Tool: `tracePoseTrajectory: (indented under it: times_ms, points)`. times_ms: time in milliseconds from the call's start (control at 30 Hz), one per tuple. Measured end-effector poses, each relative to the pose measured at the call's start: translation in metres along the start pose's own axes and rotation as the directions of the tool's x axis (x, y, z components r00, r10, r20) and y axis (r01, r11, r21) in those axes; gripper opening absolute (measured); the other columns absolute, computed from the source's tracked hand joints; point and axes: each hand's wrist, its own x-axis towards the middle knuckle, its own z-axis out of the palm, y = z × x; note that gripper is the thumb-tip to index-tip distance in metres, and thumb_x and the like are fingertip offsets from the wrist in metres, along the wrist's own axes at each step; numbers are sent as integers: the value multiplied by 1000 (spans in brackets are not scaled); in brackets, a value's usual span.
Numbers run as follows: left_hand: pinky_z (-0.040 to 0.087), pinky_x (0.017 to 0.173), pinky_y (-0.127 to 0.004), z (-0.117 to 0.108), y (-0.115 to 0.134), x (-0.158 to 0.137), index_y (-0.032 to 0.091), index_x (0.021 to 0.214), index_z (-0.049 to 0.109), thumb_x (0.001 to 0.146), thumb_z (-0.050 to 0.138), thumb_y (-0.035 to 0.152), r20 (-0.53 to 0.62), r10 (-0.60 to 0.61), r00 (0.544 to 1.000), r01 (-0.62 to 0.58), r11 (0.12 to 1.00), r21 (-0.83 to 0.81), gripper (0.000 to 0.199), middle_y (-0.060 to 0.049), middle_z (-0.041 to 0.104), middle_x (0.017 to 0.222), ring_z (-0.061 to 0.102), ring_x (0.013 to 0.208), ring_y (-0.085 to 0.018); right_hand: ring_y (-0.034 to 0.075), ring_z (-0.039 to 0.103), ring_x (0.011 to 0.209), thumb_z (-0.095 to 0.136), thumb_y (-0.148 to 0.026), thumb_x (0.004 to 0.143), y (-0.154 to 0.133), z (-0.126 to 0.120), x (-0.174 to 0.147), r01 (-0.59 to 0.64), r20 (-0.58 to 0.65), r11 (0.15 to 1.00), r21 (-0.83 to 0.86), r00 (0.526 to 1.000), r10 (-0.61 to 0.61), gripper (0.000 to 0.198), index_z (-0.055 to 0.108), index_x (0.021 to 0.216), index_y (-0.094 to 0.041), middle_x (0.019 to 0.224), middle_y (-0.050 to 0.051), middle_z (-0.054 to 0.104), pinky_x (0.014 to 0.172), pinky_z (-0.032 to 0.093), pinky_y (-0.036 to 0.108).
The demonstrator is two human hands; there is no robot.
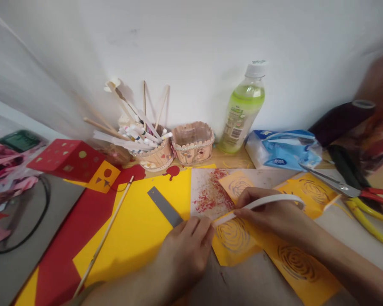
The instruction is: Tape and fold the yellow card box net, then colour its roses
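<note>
A narrow white strip [268,199], which looks like tape, lies along the top edge of an orange paper piece [232,238] with a cut-out swirl pattern. My left hand [191,244] is closed at the strip's left end, with its fingertips pressed together at the paper's corner. Between thumb and finger, my right hand [258,212] pinches the strip farther along. Its free end curls up over the back of that hand. Just beyond the left fingers, a grey ruler-like bar [164,207] rests on a yellow sheet [137,229], its near end hidden.
More patterned orange pieces [296,263] lie around my right arm. Scissors [344,187] and yellow-handled pliers [367,216] are at the right. Behind stand a pen basket [156,155], another basket [193,146], a bottle [242,110] and a tissue pack [281,146]. A thin stick [105,233] crosses the sheet; a red box [67,159] sits left.
</note>
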Motion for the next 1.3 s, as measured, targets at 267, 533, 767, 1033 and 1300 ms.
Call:
tracePoseTrajectory:
  times_ms: [267, 533, 767, 1033, 1300]
  points:
    - [49, 52, -25, -1, 1, 4, 10, 93, 59, 92, 25, 12, -70, -18, 997, 16, 999, -28, 34, -5, 62, 83, 56, 67, -15, 14, 56, 57, 50, -25, 79, 2, 10, -6, 125, -139, 985, -115, 980, -140, 15, 55, 66, -19, 63, 1, 62, 52, 42, 25]
    - [49, 58, -25, 2, -1, 2, 8, 97, 59, 91, 25, 11, -104, 5, 995, -10, 999, -48, 34, -6, 64, 88, 57, 73, -15, 14, 56, 54, 48, -23, 78, 1, 12, -7, 66, -144, 984, -168, 985, -91, 17, 54, 63, -19, 61, 2, 62, 49, 42, 25]
    - [48, 56, -25, 4, -1, 2, 8, 98, 59, 91, 29, 11, -116, -2, 993, -5, 998, -59, 31, -6, 65, 86, 57, 70, -15, 14, 56, 56, 46, -19, 74, 3, 15, -4, 2, -144, 974, -227, 989, -36, 14, 55, 64, -20, 64, 1, 62, 51, 41, 25]
    - [50, 55, -24, -7, -1, 10, 14, 90, 58, 93, 23, 15, 56, -98, 994, 106, 978, -179, 35, -3, 62, 78, 58, 64, -13, 15, 55, 60, 45, -14, 71, -4, 13, -3, 27, -129, 944, -328, 989, -73, 14, 54, 62, -19, 68, 3, 62, 54, 39, 26]
    - [50, 56, -27, -1, -3, 39, 14, 99, 56, 90, 38, 18, 93, 96, 991, -91, 994, -54, 21, -4, 60, 86, 56, 77, -18, 13, 54, 57, 47, -14, 73, 7, -1, 2, 230, 3, 948, -222, 972, -235, 11, 55, 66, -19, 64, 2, 62, 51, 39, 24]
